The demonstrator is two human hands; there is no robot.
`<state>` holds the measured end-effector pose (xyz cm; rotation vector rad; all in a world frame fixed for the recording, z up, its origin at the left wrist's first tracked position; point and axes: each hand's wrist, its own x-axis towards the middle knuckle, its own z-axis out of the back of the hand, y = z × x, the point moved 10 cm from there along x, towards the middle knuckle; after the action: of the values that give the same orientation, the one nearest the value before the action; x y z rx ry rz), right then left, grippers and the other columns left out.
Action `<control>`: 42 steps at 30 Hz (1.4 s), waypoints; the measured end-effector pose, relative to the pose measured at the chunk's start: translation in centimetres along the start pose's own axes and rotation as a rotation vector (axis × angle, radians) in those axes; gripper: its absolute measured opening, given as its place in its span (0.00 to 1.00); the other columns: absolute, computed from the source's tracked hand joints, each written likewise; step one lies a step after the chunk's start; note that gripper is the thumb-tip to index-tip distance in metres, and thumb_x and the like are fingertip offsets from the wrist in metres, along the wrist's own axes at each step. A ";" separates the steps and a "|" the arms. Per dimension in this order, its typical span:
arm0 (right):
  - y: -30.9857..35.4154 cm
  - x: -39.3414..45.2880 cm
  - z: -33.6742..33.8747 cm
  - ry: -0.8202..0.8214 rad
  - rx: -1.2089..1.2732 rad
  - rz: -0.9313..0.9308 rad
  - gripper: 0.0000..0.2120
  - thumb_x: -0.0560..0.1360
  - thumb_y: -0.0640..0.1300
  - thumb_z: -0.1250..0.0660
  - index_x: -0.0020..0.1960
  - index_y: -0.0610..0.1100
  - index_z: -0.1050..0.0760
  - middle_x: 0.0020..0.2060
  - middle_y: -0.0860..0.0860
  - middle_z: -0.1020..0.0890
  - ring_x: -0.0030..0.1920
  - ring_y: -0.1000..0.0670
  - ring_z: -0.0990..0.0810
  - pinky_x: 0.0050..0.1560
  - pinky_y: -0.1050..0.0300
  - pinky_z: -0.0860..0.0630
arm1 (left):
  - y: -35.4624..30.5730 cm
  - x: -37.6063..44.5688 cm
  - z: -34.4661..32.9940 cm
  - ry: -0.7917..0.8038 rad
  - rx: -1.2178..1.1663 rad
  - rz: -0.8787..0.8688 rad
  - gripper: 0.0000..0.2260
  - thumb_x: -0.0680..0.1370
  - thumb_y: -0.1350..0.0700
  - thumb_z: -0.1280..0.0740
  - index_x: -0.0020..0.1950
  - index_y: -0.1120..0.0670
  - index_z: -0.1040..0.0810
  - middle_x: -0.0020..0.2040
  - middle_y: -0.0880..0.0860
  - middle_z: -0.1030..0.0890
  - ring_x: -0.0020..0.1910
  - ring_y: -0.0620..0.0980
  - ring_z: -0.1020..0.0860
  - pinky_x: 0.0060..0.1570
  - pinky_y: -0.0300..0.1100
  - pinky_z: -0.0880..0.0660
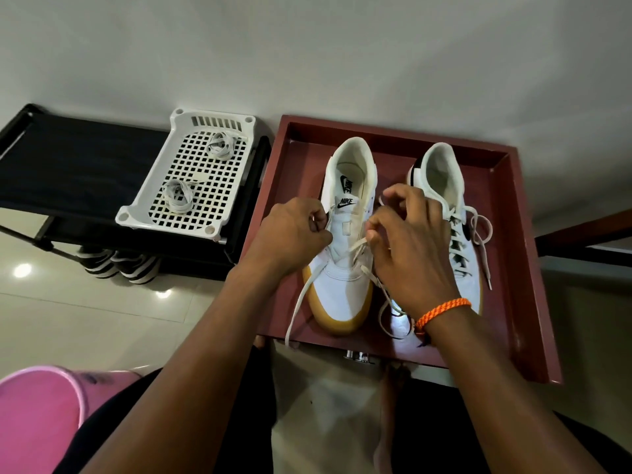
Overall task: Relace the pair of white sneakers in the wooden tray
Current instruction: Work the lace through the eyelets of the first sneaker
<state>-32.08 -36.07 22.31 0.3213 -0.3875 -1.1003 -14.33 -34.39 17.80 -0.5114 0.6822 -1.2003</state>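
Two white sneakers stand in a reddish wooden tray [533, 268], toes toward me. The left sneaker [345, 289] has a gum sole and a loose white lace [301, 302] trailing over the tray's front edge. My left hand [294, 234] grips the sneaker's left eyelet edge with curled fingers. My right hand [407, 241], with an orange cord bracelet on its wrist, pinches the lace at the right eyelet row. The right sneaker [444, 186] is laced, its lace ends lying loose at its right side; my right hand hides part of it.
A white perforated plastic basket [140, 203] with two coiled white laces sits on a black fabric rack [68, 165] to the left. Striped shoes [119, 265] lie under the rack. A pink tub [37, 419] stands at the lower left on the tiled floor.
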 end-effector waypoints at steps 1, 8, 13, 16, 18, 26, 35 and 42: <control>0.7 -0.1 -0.1 -0.009 0.021 0.024 0.02 0.80 0.47 0.31 0.50 0.54 0.22 0.74 0.53 0.32 0.74 0.46 0.37 0.67 0.45 0.35 | 0.1 0.0 0.0 0.006 -0.012 0.004 0.05 0.75 0.59 0.27 0.42 0.51 0.20 0.36 0.49 0.15 0.39 0.50 0.15 0.45 0.50 0.17; 2.5 -1.3 -4.7 0.171 -0.137 0.112 0.08 0.75 0.42 0.28 0.47 0.55 0.23 0.82 0.52 0.41 0.80 0.40 0.44 0.70 0.38 0.40 | 0.2 -0.1 0.0 0.015 -0.029 0.012 0.04 0.75 0.57 0.26 0.43 0.50 0.20 0.36 0.49 0.15 0.39 0.48 0.15 0.47 0.51 0.16; 1.9 -0.7 -3.1 0.097 -0.145 0.093 0.07 0.76 0.40 0.30 0.47 0.51 0.24 0.74 0.53 0.33 0.72 0.45 0.38 0.66 0.44 0.41 | 0.1 -0.2 0.0 0.012 -0.028 0.006 0.05 0.75 0.60 0.26 0.42 0.51 0.20 0.36 0.50 0.15 0.39 0.51 0.15 0.48 0.55 0.16; 0.1 0.1 -0.7 0.010 -0.110 0.008 0.06 0.77 0.41 0.32 0.48 0.52 0.26 0.69 0.54 0.32 0.68 0.47 0.36 0.61 0.49 0.44 | 0.2 -0.1 0.0 0.014 -0.032 0.014 0.05 0.75 0.60 0.26 0.42 0.52 0.20 0.37 0.50 0.15 0.39 0.52 0.15 0.49 0.55 0.16; -0.5 0.4 0.3 -0.018 -0.051 -0.018 0.07 0.78 0.41 0.33 0.50 0.53 0.25 0.70 0.55 0.32 0.69 0.49 0.35 0.63 0.47 0.42 | 0.1 -0.1 0.0 0.015 -0.036 0.012 0.05 0.75 0.60 0.26 0.43 0.52 0.20 0.37 0.50 0.15 0.40 0.51 0.15 0.49 0.55 0.16; 2.1 -1.1 -4.3 0.186 -0.050 0.109 0.06 0.76 0.45 0.26 0.45 0.55 0.20 0.83 0.56 0.43 0.82 0.44 0.47 0.72 0.36 0.42 | 0.0 0.0 -0.1 0.021 -0.024 0.012 0.05 0.75 0.59 0.27 0.42 0.51 0.20 0.37 0.49 0.15 0.40 0.50 0.15 0.49 0.53 0.16; -1.0 0.3 0.3 -0.038 0.040 -0.046 0.10 0.77 0.39 0.31 0.46 0.54 0.24 0.71 0.56 0.32 0.69 0.50 0.35 0.63 0.46 0.41 | -0.1 0.0 -0.1 0.022 -0.014 0.000 0.04 0.75 0.60 0.27 0.43 0.53 0.20 0.37 0.51 0.15 0.40 0.53 0.15 0.49 0.55 0.17; 2.1 -0.5 -2.4 0.113 0.108 0.094 0.05 0.77 0.47 0.31 0.49 0.56 0.18 0.81 0.59 0.40 0.81 0.49 0.45 0.70 0.46 0.44 | 0.2 -0.1 0.0 0.028 -0.053 0.021 0.03 0.75 0.59 0.27 0.44 0.52 0.19 0.36 0.50 0.15 0.39 0.50 0.15 0.48 0.55 0.16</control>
<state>-29.54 -34.56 20.98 0.4548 -0.3590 -0.9664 -14.23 -34.26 17.70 -0.5313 0.7429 -1.1737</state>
